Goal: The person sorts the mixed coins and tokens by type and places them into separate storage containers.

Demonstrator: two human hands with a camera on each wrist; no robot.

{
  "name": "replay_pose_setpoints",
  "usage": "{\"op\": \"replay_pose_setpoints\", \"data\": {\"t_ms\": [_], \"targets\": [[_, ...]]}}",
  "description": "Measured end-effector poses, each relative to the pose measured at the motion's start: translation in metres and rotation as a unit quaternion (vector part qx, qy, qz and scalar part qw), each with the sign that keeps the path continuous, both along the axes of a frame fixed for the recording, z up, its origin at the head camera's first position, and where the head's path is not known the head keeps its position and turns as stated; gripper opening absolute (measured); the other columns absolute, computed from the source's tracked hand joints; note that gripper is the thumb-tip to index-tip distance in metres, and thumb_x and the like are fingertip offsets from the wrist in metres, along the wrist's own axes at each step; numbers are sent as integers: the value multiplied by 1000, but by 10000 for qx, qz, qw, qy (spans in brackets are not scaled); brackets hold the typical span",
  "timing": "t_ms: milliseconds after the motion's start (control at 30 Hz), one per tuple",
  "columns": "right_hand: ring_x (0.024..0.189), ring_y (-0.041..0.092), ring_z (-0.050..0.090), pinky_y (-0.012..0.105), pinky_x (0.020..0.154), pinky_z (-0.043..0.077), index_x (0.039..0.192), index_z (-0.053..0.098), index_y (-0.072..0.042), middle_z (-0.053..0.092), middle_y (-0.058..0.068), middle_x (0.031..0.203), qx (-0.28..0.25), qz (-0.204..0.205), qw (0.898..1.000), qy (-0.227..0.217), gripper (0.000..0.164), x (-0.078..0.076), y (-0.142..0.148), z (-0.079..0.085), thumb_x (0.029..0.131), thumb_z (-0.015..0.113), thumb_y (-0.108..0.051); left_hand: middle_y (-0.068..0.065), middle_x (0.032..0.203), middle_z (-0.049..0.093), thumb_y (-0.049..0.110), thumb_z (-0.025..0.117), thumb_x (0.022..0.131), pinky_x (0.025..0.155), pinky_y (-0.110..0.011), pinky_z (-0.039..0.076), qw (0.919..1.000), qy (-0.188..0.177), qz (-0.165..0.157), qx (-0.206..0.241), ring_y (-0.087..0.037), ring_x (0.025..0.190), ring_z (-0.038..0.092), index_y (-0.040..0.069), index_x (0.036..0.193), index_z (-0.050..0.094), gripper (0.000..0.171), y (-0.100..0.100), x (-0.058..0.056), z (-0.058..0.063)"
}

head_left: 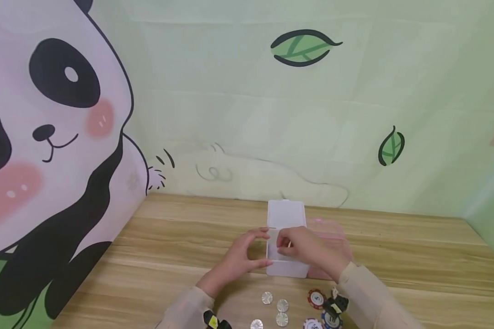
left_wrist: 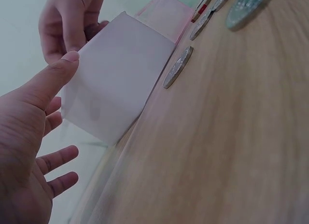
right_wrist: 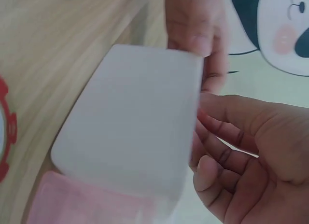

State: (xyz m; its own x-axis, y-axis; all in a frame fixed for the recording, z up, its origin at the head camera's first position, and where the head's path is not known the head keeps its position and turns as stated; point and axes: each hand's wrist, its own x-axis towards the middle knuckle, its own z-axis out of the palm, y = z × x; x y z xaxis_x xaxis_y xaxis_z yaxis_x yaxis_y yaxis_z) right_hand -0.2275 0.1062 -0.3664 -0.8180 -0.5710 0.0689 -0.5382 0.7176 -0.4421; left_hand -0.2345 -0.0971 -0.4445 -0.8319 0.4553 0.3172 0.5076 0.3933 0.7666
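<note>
A white plastic box (head_left: 287, 268) stands on the wooden table with its lid (head_left: 286, 214) raised at the back. Thumb and fingers of my left hand (head_left: 242, 251) span its left side; in the left wrist view the thumb tip rests on the box's upper edge, with the lower fingers spread apart. My right hand (head_left: 302, 244) reaches over the box's opening from the right. Its fingers (right_wrist: 212, 173) are bent at the rim, and the box wall hides their tips, so whether they hold anything is not visible.
A clear pink box (head_left: 333, 230) lies against the white box's right side. Several silvery coin-like discs (head_left: 266, 298) are spread in front. To their right lie poker chips, a red one (head_left: 316, 299) and a blue one (head_left: 332, 320) among them. A panda-print backdrop (head_left: 230, 114) closes the back.
</note>
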Motion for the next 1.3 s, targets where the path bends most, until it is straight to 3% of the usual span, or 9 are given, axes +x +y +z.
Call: {"op": "replay_pose_setpoints", "data": {"t_ms": [167,467,733,967,1300], "targets": [[72,5,54,19,66,47,86,64,-14,65,-5,80,-349,-132,9993,38,7,16,2,8,92,62,-13,0,148,47,25,79,78,115,-49,31,10000,43,29,-63,-25,140,38,14,126,55,55,-1,0,1],[63,-4,46,15,56,42,82,64,-11,60,-7,70,-766,74,9960,458,6,42,-2,10,87,66,-11,1,148,46,27,79,77,115,-49,31,10000,11,42,-82,-24,140,38,17,126,55,55,-2,1,1],[65,-6,47,15,58,43,85,65,-14,62,-11,75,-637,186,9975,229,4,63,-6,-2,88,67,-16,0,149,45,27,78,79,115,-50,31,9999,36,-24,-96,-26,140,38,15,127,54,55,-3,1,1],[65,-5,48,16,59,44,88,67,-11,64,-9,79,-406,230,9988,158,5,70,-12,-12,86,69,-15,1,148,46,26,79,78,116,-49,30,10000,25,-6,-81,-24,140,38,16,127,55,55,-4,1,-1],[66,-4,49,17,58,43,78,64,-20,59,-15,72,243,424,9987,148,9,83,-8,-28,80,72,-16,0,148,46,26,79,78,115,-49,30,10000,23,2,-16,-25,140,39,15,126,55,55,-3,1,-1]]}}
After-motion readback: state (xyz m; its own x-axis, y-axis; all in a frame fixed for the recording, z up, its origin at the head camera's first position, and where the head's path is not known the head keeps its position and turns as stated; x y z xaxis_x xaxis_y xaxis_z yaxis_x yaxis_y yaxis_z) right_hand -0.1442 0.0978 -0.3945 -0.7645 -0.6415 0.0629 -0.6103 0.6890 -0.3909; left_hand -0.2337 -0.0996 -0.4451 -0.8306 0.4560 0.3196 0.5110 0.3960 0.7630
